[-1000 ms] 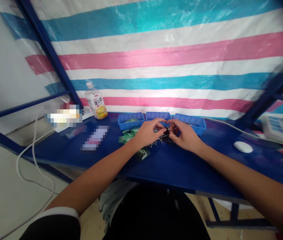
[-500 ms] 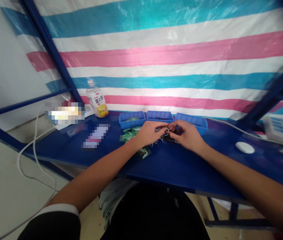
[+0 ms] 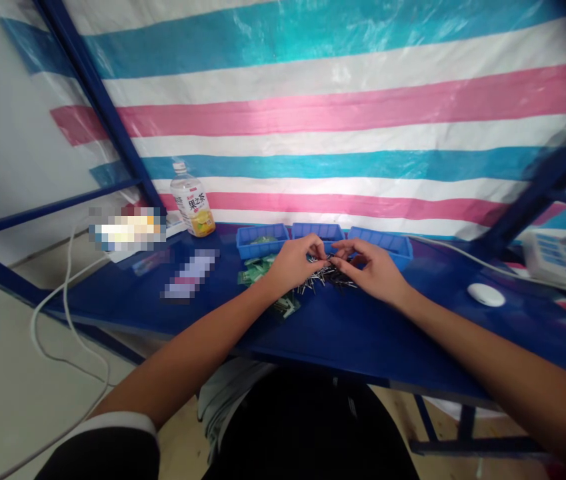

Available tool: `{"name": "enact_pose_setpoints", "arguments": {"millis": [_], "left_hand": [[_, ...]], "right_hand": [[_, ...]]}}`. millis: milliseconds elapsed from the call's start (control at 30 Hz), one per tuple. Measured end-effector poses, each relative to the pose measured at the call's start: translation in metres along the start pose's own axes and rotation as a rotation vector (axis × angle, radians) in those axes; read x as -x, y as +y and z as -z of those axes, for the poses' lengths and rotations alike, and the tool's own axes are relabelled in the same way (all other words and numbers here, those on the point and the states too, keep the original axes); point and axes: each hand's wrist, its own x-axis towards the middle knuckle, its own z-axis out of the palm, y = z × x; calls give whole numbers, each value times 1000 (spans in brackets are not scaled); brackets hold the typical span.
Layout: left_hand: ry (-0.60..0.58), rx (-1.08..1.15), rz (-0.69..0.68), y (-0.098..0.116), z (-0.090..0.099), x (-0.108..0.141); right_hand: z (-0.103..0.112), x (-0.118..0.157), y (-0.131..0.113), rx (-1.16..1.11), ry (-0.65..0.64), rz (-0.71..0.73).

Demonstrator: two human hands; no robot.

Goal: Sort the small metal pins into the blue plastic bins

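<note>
l hand [image 3: 297,261] + r hand [image 3: 379,270] meet at the fingertips just above a loose pile of thin blk/silver pcs [image 3: 339,277], ctr of the blue bench [image 3: 343,340]. vs. half a sec ago: fingers were bunched tight; now l fingers are curled more, r fingers a bit spread, w/ a small gap btwn the upper fingers & more of the pile showing under them. prob means a re-grip or adjustment of something tiny, so the fiddly work looks mid-way, not finished. grip: both hands' thumbs + fingers bent as if pinching, but whether a pc is actually held btwn them can't tell, too small & part hidden. pile itself hasn't visibly shifted, nor have the green pcs [image 3: 257,271] just l of the l hand, some also below its wrist. row of 3 blue bins [image 3: 261,251] stands right behind, same spots; bottle [image 3: 193,207] upright further l, white mouse-like obj [image 3: 486,294] well off to the r.
</note>
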Motion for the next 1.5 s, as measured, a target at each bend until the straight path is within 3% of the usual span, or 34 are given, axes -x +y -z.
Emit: {"name": "enact_pose_setpoints", "arguments": {"millis": [300,633,767,900,1067,1167,1233,1400,1500], "left_hand": [[30,98,-18,7,-1,1],[24,147,-39,7,-2,0],[13,-83,-82,-2,-2,0],[-112,-290,-80,-12,-3,4],[-202,-354,-50,-17,-6,7],[-214,-355,-35,-16,-5,6],[-223,-357,-30,-15,-4,6],[-221,-368,-55,-12,-2,7],[-220,-380,-59,-11,-3,7]], "right_hand": [[3,0,2,149,-79,26],[-2,0,4,130,-134,54],[0,-2,8,-85,-82,-99],[4,-7,10,-331,50,-342],[10,-11,9,-514,240,-509],[14,-10,9,-463,222,-558],[16,-8,10,-305,144,-478],[16,-1,14,270,-70,-19],[11,1,19,397,-209,105]]}}
